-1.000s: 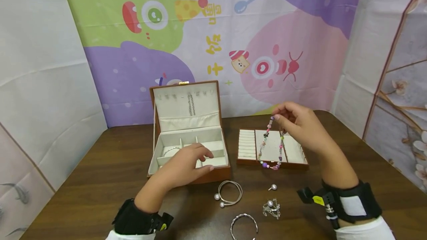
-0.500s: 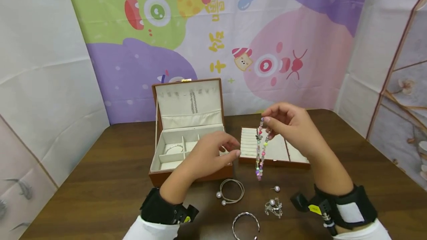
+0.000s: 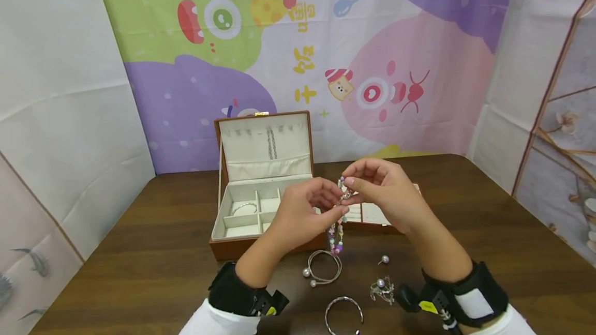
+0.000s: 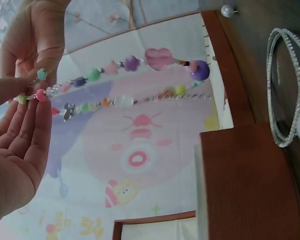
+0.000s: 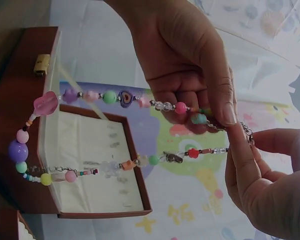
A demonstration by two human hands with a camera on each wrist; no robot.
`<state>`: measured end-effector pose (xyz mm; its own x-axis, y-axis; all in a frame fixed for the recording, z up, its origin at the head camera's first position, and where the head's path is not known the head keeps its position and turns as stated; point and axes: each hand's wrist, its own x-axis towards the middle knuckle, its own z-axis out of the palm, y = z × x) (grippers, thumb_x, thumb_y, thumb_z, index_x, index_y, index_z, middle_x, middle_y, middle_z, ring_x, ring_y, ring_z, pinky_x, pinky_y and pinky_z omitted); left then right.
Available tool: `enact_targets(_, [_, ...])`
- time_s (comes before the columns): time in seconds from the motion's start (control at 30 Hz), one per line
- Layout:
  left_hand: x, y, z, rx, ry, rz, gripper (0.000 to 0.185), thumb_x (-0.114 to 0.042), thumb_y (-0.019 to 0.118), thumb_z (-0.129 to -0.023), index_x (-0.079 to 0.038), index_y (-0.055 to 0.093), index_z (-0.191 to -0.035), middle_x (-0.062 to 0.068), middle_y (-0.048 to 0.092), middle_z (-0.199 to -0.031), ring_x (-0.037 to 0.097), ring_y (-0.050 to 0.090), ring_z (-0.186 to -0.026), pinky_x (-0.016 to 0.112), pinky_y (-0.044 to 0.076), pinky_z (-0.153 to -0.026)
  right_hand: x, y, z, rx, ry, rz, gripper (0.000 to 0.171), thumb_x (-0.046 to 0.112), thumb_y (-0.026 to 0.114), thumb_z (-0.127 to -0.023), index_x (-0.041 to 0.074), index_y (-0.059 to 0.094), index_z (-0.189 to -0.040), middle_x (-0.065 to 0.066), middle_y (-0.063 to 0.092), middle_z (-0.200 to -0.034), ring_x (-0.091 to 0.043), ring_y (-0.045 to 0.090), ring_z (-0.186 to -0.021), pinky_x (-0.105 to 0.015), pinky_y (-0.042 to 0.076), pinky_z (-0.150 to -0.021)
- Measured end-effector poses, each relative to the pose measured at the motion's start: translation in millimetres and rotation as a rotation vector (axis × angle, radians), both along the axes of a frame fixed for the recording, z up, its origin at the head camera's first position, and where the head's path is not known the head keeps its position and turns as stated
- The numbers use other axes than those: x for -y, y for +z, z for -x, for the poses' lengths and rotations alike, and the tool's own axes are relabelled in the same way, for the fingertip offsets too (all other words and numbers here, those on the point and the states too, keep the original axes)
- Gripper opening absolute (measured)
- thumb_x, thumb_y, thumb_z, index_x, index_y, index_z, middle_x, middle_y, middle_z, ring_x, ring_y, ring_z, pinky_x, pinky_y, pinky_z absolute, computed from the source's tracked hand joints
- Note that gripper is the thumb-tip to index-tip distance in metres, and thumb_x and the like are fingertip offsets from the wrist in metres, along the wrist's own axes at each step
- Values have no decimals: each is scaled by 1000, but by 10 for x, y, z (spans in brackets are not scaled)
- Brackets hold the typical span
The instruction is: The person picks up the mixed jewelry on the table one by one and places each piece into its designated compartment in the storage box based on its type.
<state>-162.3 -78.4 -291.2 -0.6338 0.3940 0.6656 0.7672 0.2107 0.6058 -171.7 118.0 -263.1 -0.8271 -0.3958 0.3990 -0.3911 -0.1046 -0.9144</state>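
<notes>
A chain of coloured beads (image 3: 336,239) hangs in a doubled loop above the table, in front of the open jewellery box (image 3: 261,190). Both hands meet at its top end. My right hand (image 3: 348,184) pinches the upper end between thumb and fingers. My left hand (image 3: 337,210) pinches the chain just below. In the left wrist view the beaded chain (image 4: 125,65) stretches from my left hand (image 4: 37,95), with a pink heart and a purple bead at its far end. In the right wrist view my right hand (image 5: 240,135) and left hand (image 5: 210,117) grip the beaded chain (image 5: 110,97) near its clasp.
A brown tray (image 3: 372,215) with white compartments lies behind the hands. On the table in front lie a pearl-tipped bangle (image 3: 324,268), a pearl stud (image 3: 384,259), a small silver piece (image 3: 381,289) and a silver bracelet (image 3: 343,313). A silver chain (image 3: 270,143) hangs in the box lid.
My left hand rose from the box and came right to the chain. My right hand carried the chain left from over the tray. Both hands now pinch it.
</notes>
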Motion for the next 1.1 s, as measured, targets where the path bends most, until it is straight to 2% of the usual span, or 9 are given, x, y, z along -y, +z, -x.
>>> enact_targets(0.1, [40,16,0,-53,27,13,11,-3,75,-84,-2,70,-93,4,70,-81,9,66,-71,24,55,-66,-1,4,-6,-7,-16,-15,18,-5,57,-94,-16,56,-108,-16,62,-95,-22,66,-81,-42,58,-74])
enact_targets(0.2, [92,34,8,-92,60,3,7,-3,73,-85,-3,72,-92,3,70,-79,10,65,-70,24,55,-66,6,2,-10,-22,-43,-78,18,-7,58,-92,-16,58,-107,-17,64,-92,-22,68,-78,-38,58,-73])
enact_targets(0.4, [173,94,2,-115,106,-45,6,-4,71,-87,-3,71,-93,3,69,-77,11,64,-68,26,54,-63,80,-39,-20,-83,-109,-273,11,1,70,-87,-3,67,-97,-13,64,-79,-25,65,-70,-36,57,-65])
enact_targets(0.6, [242,152,-18,-145,165,-44,8,-5,70,-89,-3,72,-96,2,68,-78,10,61,-66,26,54,-63,149,-118,-14,-130,-59,-317,6,6,71,-89,3,68,-93,-11,62,-76,-26,60,-62,-37,55,-56])
enact_targets(0.77, [304,192,-44,-155,190,-52,8,-5,71,-88,-2,73,-96,2,68,-80,11,61,-67,26,53,-62,223,-172,-13,-102,-19,-321,11,6,70,-89,1,67,-98,-13,62,-81,-26,61,-70,-39,57,-61])
enact_targets(0.87, [317,207,-51,-149,166,-40,8,-4,72,-87,-3,74,-95,2,68,-81,11,60,-67,26,51,-59,259,-179,-31,-99,-9,-287,18,7,68,-91,0,65,-107,-13,64,-91,-26,63,-83,-37,57,-69])
enact_targets(0.97, [313,207,-42,-154,127,-10,7,-3,73,-86,-3,75,-93,2,68,-82,11,59,-67,25,51,-59,276,-168,-60,-74,10,-206,23,9,64,-95,-1,62,-115,-12,66,-103,-26,64,-95,-37,55,-81])
enact_targets(1.03, [305,198,-27,-170,108,21,7,-2,74,-85,-3,76,-92,2,69,-82,11,59,-68,24,52,-60,277,-155,-76,-51,25,-161,24,11,61,-97,-2,62,-117,-13,67,-105,-26,65,-97,-36,53,-86])
enact_targets(1.1, [299,187,-17,-193,98,54,8,-1,75,-83,-3,76,-91,2,69,-80,10,59,-68,23,52,-61,277,-148,-86,-18,41,-128,25,11,61,-97,-5,62,-116,-14,68,-100,-24,66,-92,-36,54,-86])
